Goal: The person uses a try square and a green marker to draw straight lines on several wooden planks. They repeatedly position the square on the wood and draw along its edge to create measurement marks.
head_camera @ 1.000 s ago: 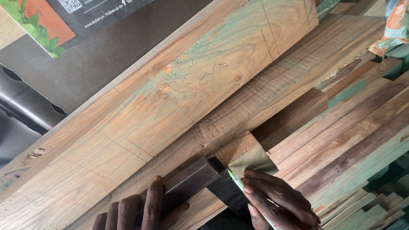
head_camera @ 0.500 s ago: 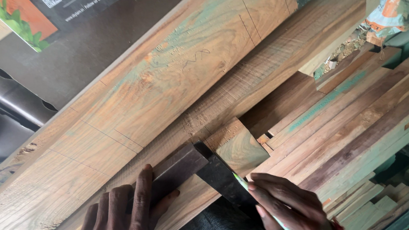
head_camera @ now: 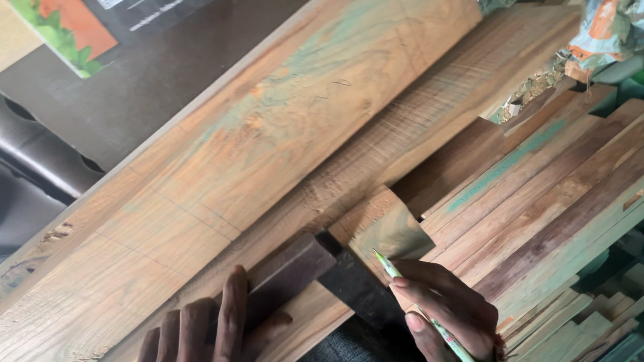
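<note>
A try square (head_camera: 322,274) lies across the near end of a narrow wooden board (head_camera: 377,230), and everything else is placed from it. Its dark wooden stock runs along the board's near edge, up and to the right, while its dark blade turns off at a right angle toward the viewer. The left hand (head_camera: 197,351) lies flat over the lower end of the stock, fingers spread and pressing down on it, the grip released rather than wrapped round anything. Just right of the blade, the right hand (head_camera: 446,310) has its grip clenched on a green and white pencil (head_camera: 423,312), whose tip points at the board's cut end, right beside the blade's edge; whether the tip touches the wood cannot be told. Beyond the square, farther from the viewer, a wide plank (head_camera: 279,138) with greenish stains and faint pencil lines slants from lower left to upper right. To the right of the square a stack of wooden strips (head_camera: 563,183) lies in rows, some brown, some tinted green. Far up and right of the square sits a crumpled bag (head_camera: 617,0), and far to its upper left a dark panel (head_camera: 149,72) runs beside the plank.
</note>
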